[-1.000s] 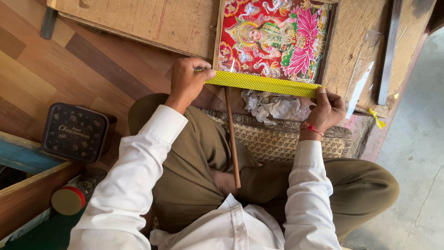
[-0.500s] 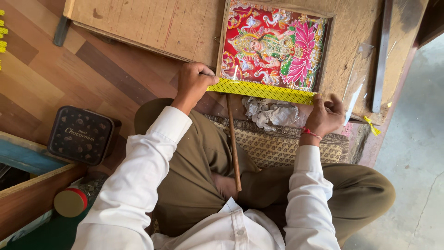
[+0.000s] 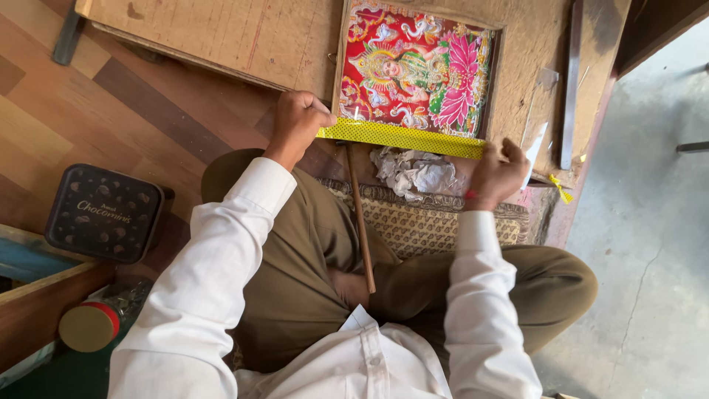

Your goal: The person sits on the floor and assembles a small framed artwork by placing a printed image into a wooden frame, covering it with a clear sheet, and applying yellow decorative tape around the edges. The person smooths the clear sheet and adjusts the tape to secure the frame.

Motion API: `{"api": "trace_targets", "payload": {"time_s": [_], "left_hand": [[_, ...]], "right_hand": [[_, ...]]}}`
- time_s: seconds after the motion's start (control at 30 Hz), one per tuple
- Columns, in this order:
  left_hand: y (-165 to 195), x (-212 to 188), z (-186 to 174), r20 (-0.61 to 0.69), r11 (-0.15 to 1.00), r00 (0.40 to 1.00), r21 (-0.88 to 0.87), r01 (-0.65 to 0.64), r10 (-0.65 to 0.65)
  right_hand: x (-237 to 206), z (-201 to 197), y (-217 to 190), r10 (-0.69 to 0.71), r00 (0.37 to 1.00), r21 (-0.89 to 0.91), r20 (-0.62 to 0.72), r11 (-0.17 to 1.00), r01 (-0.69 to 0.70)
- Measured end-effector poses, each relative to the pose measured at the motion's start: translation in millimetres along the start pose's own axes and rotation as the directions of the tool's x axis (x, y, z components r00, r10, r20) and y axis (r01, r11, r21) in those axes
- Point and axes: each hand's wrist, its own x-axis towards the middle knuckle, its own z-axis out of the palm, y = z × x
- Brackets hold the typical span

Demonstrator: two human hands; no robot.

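A bright red and pink picture [image 3: 417,77] lies on a wooden board [image 3: 244,37] in front of me. Along its near edge runs a yellow dotted strip [image 3: 402,138]. My left hand [image 3: 298,122] is closed on the strip's left end. My right hand [image 3: 496,174] grips the strip's right end at the picture's corner. A thin wooden stick [image 3: 360,218] lies from under the strip down across my lap. Crumpled white paper [image 3: 415,171] sits just below the strip, between my hands.
A dark patterned tin [image 3: 105,212] rests on the wooden floor at left. A bottle with a red-rimmed cap [image 3: 88,325] lies by a wooden crate [image 3: 33,295]. A woven mat [image 3: 428,222] covers my lap. A dark wooden bar [image 3: 570,81] lies on the board's right side.
The view has shifted slightly, so the picture sits lower and more to the left. Both hands keep their hold on the ends of the yellow strip.
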Motion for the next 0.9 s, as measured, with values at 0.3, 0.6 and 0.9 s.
{"api": "trace_targets", "payload": {"time_s": [0.3,0.6,0.9], "left_hand": [[4,-4,-2,0.026,0.998,0.998,-0.025,-0.050,0.051],[-3,-1,-3,0.022,1.000,0.999,-0.002,0.031,-0.031],[11,-7,0,-0.080,0.966,0.997,0.257,0.015,0.006]], "right_hand": [[-156,69,-113,-0.602,0.380,0.030,0.703,0.558,0.829],[-118,23,-83,-0.479,0.498,-0.239,0.723,0.503,0.831],[-47,-26,-26,-0.364,0.779,-0.367,0.510,0.727,0.580]]}}
